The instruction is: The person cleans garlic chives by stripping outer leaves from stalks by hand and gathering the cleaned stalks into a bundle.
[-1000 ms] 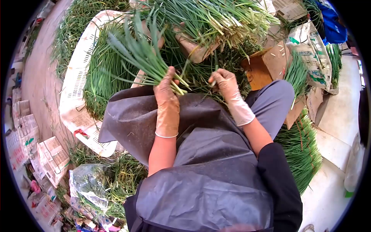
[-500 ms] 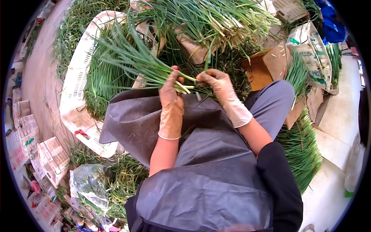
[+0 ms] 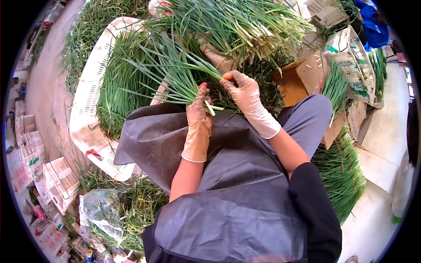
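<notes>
My left hand point(image 3: 198, 118), in a thin stained glove, is closed around the pale stems of a bunch of long green stalks point(image 3: 175, 81) above the apron point(image 3: 153, 131). The leaves fan out up and to the left. In a whitish glove, my right hand point(image 3: 246, 97) pinches a few green stalks point(image 3: 204, 66) between thumb and fingers, just right of the bunch. Beyond both hands, a large heap of stalks point(image 3: 237, 24) lies with its pale ends to the right.
A white plastic basket point(image 3: 83, 114) at the left holds more stalks. An open cardboard box point(image 3: 311, 72) stands right of my hands, near printed sacks point(image 3: 351, 61). Tied green bundles point(image 3: 340, 175) lie at the right, and a clear plastic bag point(image 3: 101, 212) at the lower left.
My right hand has moved up and slightly left from its place half a second ago and now pinches stalks above the bunch. My left hand has shifted slightly right, still holding the bunch.
</notes>
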Motion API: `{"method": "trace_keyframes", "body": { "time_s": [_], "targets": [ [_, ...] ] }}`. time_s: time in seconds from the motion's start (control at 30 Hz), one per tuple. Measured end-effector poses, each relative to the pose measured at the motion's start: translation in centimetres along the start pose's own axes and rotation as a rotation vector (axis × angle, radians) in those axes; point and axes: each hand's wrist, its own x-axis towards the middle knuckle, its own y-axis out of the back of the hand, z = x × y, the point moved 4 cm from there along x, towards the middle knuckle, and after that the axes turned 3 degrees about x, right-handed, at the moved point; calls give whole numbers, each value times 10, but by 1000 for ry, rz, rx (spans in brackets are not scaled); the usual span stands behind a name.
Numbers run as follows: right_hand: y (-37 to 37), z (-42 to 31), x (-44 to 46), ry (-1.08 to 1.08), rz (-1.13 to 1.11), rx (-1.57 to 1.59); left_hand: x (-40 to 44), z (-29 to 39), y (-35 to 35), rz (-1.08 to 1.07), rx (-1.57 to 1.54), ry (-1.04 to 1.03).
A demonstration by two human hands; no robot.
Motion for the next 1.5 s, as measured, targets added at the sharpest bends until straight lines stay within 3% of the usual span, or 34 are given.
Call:
{"method": "trace_keyframes", "body": {
  "time_s": [0.07, 0.13, 0.2, 0.33, 0.4, 0.43, 0.47, 0.53, 0.6, 0.67, 0.73, 0.8, 0.87, 0.93, 0.97, 1.07, 1.13, 1.17, 1.2, 1.27, 1.33, 1.4, 1.47, 1.5],
  "targets": [
    [-9, 4, -8, 50, -67, 158, -5, -6, -7, -21, -54, 72],
    [-18, 15, -18, -191, -197, 422, -4, -9, -8, -29, -28, 88],
    [-20, 22, -19, -313, -188, 553, 0, -11, -3, -59, -8, 97],
    [-15, 32, -18, -261, -54, 577, -9, -6, -9, -81, 85, 90],
    [-5, 36, -16, -257, 32, 612, -5, -3, 2, 137, 245, -25],
    [4, 39, -14, -245, -19, 445, -2, 6, 1, 118, 153, -210],
    [18, 45, -10, -233, -73, 281, -9, 21, 4, 191, 181, -122],
    [31, 60, -5, -103, -421, -863, -10, 43, 2, 163, 37, -297],
    [49, 44, 3, 193, -113, -984, -16, 50, -3, 12, -17, -246],
    [50, -15, 38, 459, 175, -840, -7, 38, 4, -53, -11, -162],
    [45, -52, 73, 475, 394, -1246, -2, 21, -5, -204, -125, 2],
    [48, -16, 137, -25, 204, -1395, 3, 14, -6, -233, -135, 81],
    [56, -35, 135, 161, 240, -1174, 1, 16, -6, -256, -179, 128],
    [68, -59, 116, -14, 105, -660, 4, 15, -8, -197, -207, 101],
    [70, -60, 108, 53, 39, -454, 1, 12, -7, -139, -215, 98],
    [70, -40, 76, -156, 18, -808, 1, 8, -10, -99, -257, 61],
    [54, -23, 38, -186, -57, -324, -1, 5, -12, -83, -224, 73],
    [44, -14, 23, -167, -14, -251, -2, 4, -12, -61, -196, 79],
    [36, -8, 10, 88, 82, -407, -9, 4, -15, -34, -150, 81],
    [16, -6, -19, 99, 90, -117, -11, -3, -19, -89, -98, 99],
    [0, 12, -37, 43, -50, 29, -7, -13, -18, -114, -152, 160],
    [-4, 26, -43, -97, -228, -1, -2, -16, -9, -117, -51, 163],
    [3, 14, -27, -155, -169, -16, -7, -11, -10, -100, 65, 133],
    [2, 29, -14, -35, -66, -8, -9, -10, -11, -81, 177, 102]
  ]
}}
